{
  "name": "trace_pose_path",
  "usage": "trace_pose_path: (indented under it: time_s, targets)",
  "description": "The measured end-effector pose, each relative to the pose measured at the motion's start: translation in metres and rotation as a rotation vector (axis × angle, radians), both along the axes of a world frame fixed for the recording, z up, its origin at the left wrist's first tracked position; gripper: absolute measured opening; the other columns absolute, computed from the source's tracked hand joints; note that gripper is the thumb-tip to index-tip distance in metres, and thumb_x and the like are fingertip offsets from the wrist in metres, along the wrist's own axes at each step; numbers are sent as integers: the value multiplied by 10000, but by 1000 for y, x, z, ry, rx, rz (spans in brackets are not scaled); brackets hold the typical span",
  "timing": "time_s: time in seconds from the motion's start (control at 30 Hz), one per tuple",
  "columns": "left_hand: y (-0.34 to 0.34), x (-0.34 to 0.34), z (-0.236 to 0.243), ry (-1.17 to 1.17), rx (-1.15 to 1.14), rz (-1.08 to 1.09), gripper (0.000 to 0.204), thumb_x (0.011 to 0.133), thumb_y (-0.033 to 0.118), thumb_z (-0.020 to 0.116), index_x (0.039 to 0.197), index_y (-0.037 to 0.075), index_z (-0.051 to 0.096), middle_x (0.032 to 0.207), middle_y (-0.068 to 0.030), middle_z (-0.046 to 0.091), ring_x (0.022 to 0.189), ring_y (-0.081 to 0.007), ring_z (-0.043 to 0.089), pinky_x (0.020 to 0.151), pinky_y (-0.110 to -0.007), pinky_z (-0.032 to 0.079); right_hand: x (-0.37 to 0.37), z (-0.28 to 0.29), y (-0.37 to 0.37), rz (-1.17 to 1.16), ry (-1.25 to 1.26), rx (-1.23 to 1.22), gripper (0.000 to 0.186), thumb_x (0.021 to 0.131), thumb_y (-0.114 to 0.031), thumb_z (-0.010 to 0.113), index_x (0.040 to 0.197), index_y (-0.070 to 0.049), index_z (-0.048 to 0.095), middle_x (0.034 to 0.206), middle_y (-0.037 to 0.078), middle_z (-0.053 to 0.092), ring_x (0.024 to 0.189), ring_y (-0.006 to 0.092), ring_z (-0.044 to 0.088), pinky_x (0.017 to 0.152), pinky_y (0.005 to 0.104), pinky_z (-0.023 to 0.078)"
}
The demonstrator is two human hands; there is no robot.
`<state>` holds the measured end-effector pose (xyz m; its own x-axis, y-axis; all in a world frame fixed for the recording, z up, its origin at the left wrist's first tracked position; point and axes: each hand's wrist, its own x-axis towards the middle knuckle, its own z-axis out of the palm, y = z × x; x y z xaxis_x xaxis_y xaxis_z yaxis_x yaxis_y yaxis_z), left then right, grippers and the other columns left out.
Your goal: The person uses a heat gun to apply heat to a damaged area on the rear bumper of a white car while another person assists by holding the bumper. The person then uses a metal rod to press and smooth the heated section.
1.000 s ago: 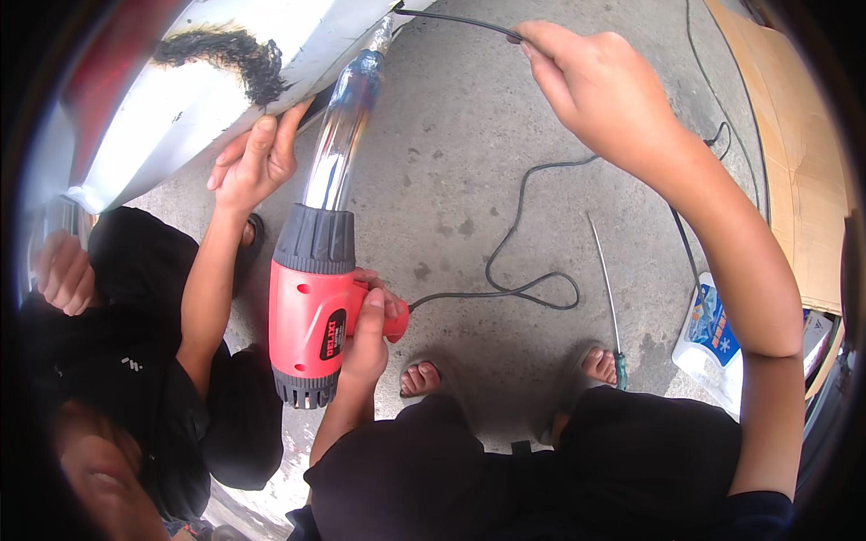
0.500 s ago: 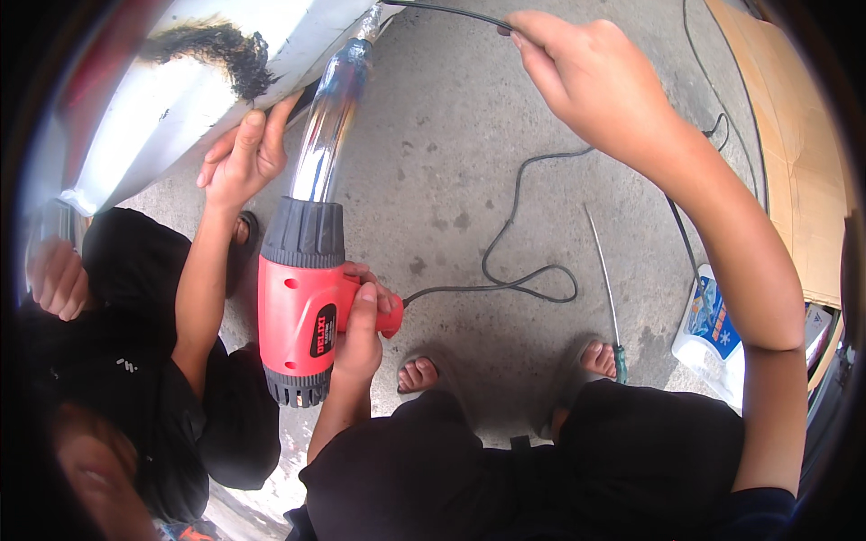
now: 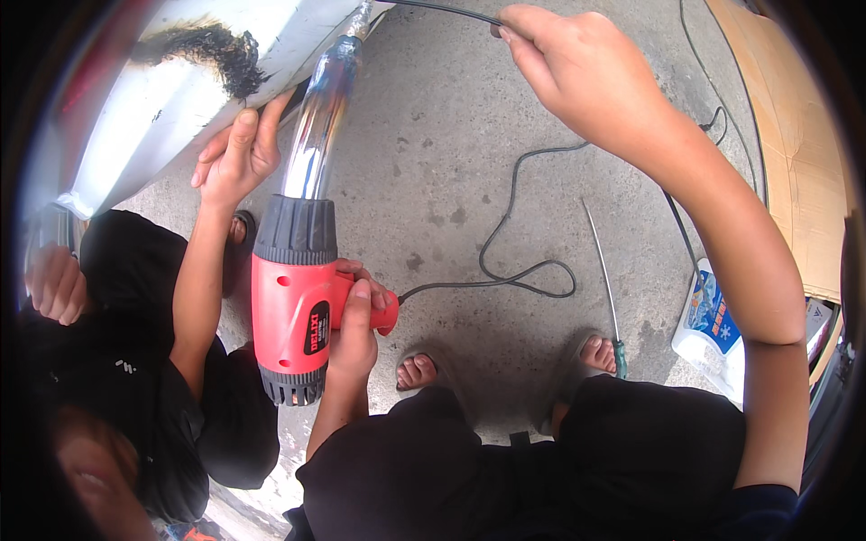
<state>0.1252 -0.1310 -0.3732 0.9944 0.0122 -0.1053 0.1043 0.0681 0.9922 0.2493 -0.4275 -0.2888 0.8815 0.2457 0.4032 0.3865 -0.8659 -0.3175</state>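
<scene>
My left hand (image 3: 355, 335) is wrapped round the handle of a red and black heat gun (image 3: 284, 270). A long metal nozzle (image 3: 320, 126), stained blue and brown near its narrow end, points up at the edge of a white car bumper-like panel (image 3: 135, 117). Between the fingertips of my right hand (image 3: 586, 68) is a thin black rod (image 3: 433, 8), which runs left toward the nozzle tip. The far end of the rod is cut off by the frame's top. A charred black patch (image 3: 212, 54) marks the panel.
A co-worker in black crouches at the left, one hand (image 3: 236, 167) at the panel's lower edge. The gun's black cable (image 3: 514, 198) loops over the concrete floor. A long screwdriver (image 3: 603, 270) lies near my right foot, beside a white-and-blue bottle (image 3: 708, 316). Cardboard (image 3: 794, 135) stands at right.
The heat gun, in my left hand, has shifted slightly left, its nozzle with it. My right hand has moved a little left and up with the thin black rod.
</scene>
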Motion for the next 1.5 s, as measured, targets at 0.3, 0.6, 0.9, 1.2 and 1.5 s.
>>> trace_pose_path:
  time_s: [0.3, 0.6, 0.9, 1.2, 1.5]
  targets:
    - [-1, -1, 1, 14, -19, 10, 243, 896, 77, 551, 1117, -4, 490, 791, -89, 527, 662, -158, 523, 664, -353, 499, 1, -4, -1, -5, 10, -32, 121, 921, -130, 569, 944, -24, 623, 660, 210, 618, 617, 395, 636, 569, 477, 506]
    - [-3, -3, 3, 33, -24, -6, 242, 899, 78, 546, 1119, -3, 489, 789, -89, 528, 663, -160, 523, 662, -354, 497, 2, -12, 2, 21, -72, -65, 144, 947, -157, 584, 1017, -46, 644, 683, 184, 619, 642, 369, 624, 595, 448, 491]
    - [-1, -3, 0, 28, -26, -3, 261, 895, 88, 559, 1127, -8, 490, 815, -92, 539, 670, -156, 531, 666, -343, 498, 1, -11, 4, 38, -44, -39, 163, 955, -161, 574, 1032, -39, 650, 685, 190, 623, 640, 362, 632, 597, 442, 494]
    - [-1, -2, 1, 23, -23, -1, 254, 897, 82, 556, 1126, -6, 490, 815, -94, 540, 674, -157, 530, 668, -344, 497, 1, -13, 3, 29, -59, -70, 178, 957, -162, 572, 1053, -35, 651, 698, 191, 639, 659, 358, 651, 610, 437, 512]
    - [-2, -2, 2, 27, -13, 7, 245, 899, 70, 549, 1125, 0, 488, 815, -88, 531, 673, -154, 528, 669, -348, 501, 1, -13, 5, 31, -42, -64, 173, 958, -168, 574, 1040, -35, 649, 692, 187, 638, 650, 361, 649, 602, 436, 514]
